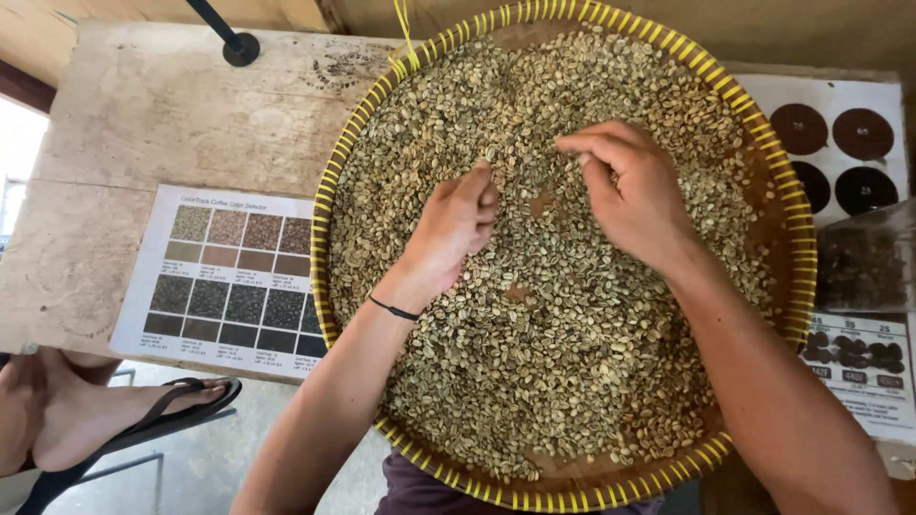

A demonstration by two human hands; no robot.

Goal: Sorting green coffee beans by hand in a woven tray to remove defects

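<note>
Head view: both hands rest on pale green beans [563, 315] filling a round tray [806, 248] — left hand [456, 227] fingertips pinched together on beans, right hand [632, 191] fingers curled, tips pressed down. Tray's near rim is cut off.

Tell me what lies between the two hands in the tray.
In the head view, only pale green beans lie between the left hand and right hand, with a small bare patch of tray showing.

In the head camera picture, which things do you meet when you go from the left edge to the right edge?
Foot in a black sandal → colour chart sheet → left hand on the pale beans in the round tray → right hand → sheet with dark circles
</note>
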